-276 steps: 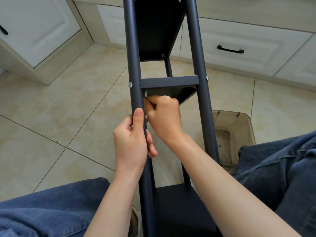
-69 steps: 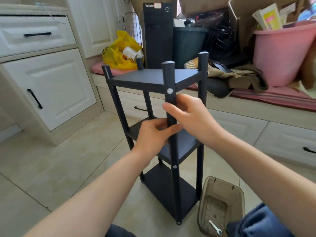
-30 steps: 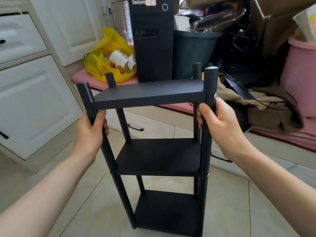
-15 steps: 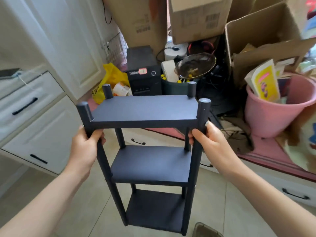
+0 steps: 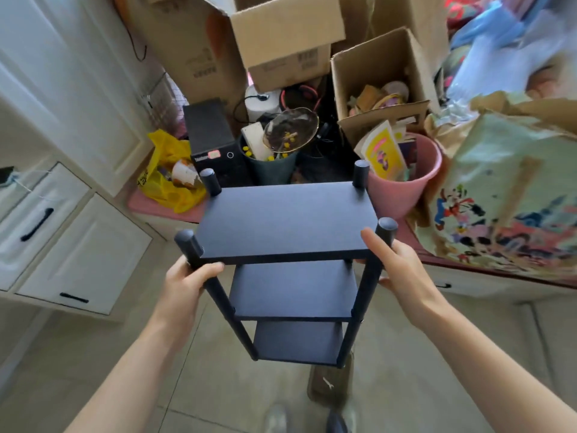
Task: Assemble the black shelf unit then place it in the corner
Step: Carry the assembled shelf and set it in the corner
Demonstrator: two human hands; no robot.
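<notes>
Holding: the left hand [image 5: 187,282] curls its fingers round the near-left post of the black shelf unit [image 5: 287,223], just under the top shelf.
Right hand: the right hand [image 5: 402,270] grips the near-right post at the same height, with the thumb lying up on the corner of the top shelf and the fingers wrapped behind the post.
Shelf unit: it is upright between the two hands, directly in front of the person, with three shelves and four round posts. Whether its feet touch the tiled floor [image 5: 218,385] cannot be told.
Ahead: a cluttered ledge is just beyond the far posts. On it are a black computer tower [image 5: 212,142], a green bin [image 5: 274,170] with a glass plate [image 5: 290,129] on top, and a pink bucket [image 5: 402,189] full of booklets near the far-right post.
Behind those: open cardboard boxes [image 5: 281,42] are stacked high.
Left side: a yellow bag [image 5: 165,170] lies beside the tower, and white cabinets [image 5: 87,254] with black handles stand to the left.
Right side: a large cartoon-printed bag [image 5: 505,198] stands next to the bucket.
Floor: a brownish plastic tray [image 5: 327,398] holding a small wrench [image 5: 327,383] sits below the unit's near-right foot.
</notes>
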